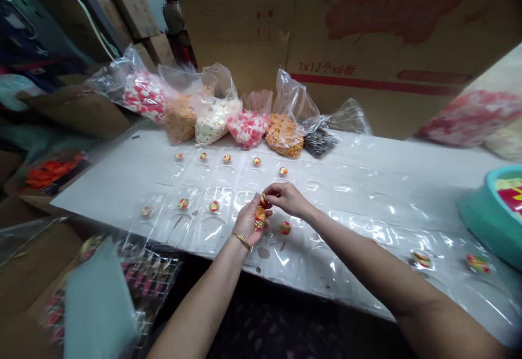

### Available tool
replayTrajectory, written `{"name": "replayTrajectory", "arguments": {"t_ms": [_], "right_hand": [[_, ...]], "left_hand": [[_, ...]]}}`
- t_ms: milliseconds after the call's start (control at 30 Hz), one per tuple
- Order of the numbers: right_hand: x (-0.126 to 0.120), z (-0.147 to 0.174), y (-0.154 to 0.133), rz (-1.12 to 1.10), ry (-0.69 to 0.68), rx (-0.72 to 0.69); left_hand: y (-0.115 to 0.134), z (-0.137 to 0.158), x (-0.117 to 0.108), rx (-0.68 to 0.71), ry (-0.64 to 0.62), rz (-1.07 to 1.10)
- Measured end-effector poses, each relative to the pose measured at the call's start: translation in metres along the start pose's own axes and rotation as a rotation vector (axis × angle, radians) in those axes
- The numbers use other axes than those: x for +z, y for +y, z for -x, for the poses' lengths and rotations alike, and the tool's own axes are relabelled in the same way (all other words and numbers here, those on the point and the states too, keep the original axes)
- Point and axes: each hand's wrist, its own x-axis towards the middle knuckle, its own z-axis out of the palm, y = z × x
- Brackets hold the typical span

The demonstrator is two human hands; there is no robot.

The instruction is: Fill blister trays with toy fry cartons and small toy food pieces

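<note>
Over the middle of the table, my left hand (245, 223) is cupped around several small red, green, yellow and orange pieces (259, 223), which look like miniature food. The fingertips of my right hand (290, 199) pinch one such small piece (263, 199) just above the left palm. Below the hands lie clear plastic blister sheets (240, 198) with rounded pockets. Similar pieces sit spaced out on them, including one colourful piece (214, 206) left of my hands and another piece (285, 228) under my right wrist. Their exact kind is too small to tell.
Along the back of the white table (106, 185) stand clear bags, one with pink-and-white bits (248, 128) and another with orange bits (285, 135). A large cardboard box (367, 98) rises behind. A turquoise tub (481, 217) is at right, an open carton (36, 272) at lower left.
</note>
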Motion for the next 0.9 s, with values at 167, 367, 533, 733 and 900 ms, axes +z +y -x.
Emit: {"name": "replayTrajectory", "arguments": {"t_ms": [167,367,533,733,900], "right_hand": [[-0.006,0.013,0.007,-0.296,0.136,0.193],[0.001,0.034,0.004,-0.851,0.081,0.344],[-0.031,0.038,0.028,-0.674,0.203,0.307],[-0.129,0.014,0.078,0.11,0.689,0.371],[-0.145,-0.006,0.096,0.422,0.688,0.388]], "left_hand": [[-0.008,-0.001,0.002,0.16,0.02,-0.196],[-0.012,0.0,-0.002,0.209,-0.206,-0.186],[-0.014,-0.001,-0.003,0.129,-0.123,-0.179],[-0.004,0.01,0.001,-0.115,-0.165,-0.011],[-0.005,0.013,0.002,-0.12,-0.138,0.002]]}}
